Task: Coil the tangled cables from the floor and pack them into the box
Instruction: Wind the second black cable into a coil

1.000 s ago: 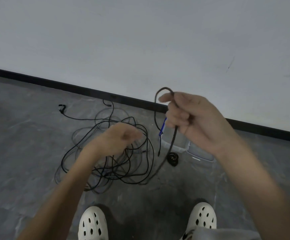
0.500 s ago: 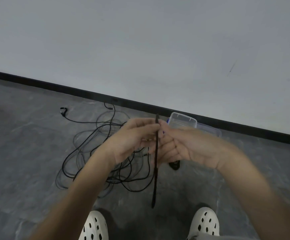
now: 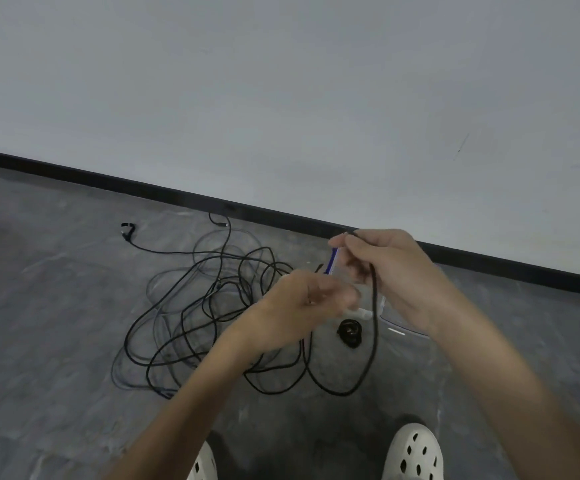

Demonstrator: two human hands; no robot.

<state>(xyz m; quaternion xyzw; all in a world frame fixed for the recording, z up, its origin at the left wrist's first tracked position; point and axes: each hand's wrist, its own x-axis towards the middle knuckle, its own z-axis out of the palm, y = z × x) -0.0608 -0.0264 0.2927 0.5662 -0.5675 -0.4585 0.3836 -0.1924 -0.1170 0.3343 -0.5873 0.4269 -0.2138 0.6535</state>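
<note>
- Two bare hands are raised in front of the person, above a grey, marbled stone floor (image 3: 39, 306).
- The right hand (image 3: 390, 271) pinches a thick black cable (image 3: 374, 327) between thumb and curled fingers at its top.
- From that pinch the thick black cable hangs straight down past the palm. It bends into a low loop near the floor and rises again towards the left wrist.
- The left hand (image 3: 302, 303) is lower and just left of the right one, with its fingers curled. It is blurred, so I cannot tell whether it has hold of anything.
- A clear plastic box (image 3: 364, 311) with a blue latch (image 3: 333, 259) stands on the floor behind both hands and is largely hidden by them.
- A small, tightly wound black coil (image 3: 350, 332) lies just in front of the box. Whether the two touch is unclear.
- Many loops of thin black cable form a loose tangle (image 3: 191, 317) on the floor to the left of the box.
- One plug end (image 3: 127, 230) trails off to the far left, and another (image 3: 222, 224) lies near the black skirting board (image 3: 108, 176).
- A plain white wall (image 3: 281, 98) rises above the skirting board.
- Two white perforated clogs (image 3: 413, 455) show at the bottom edge.
</note>
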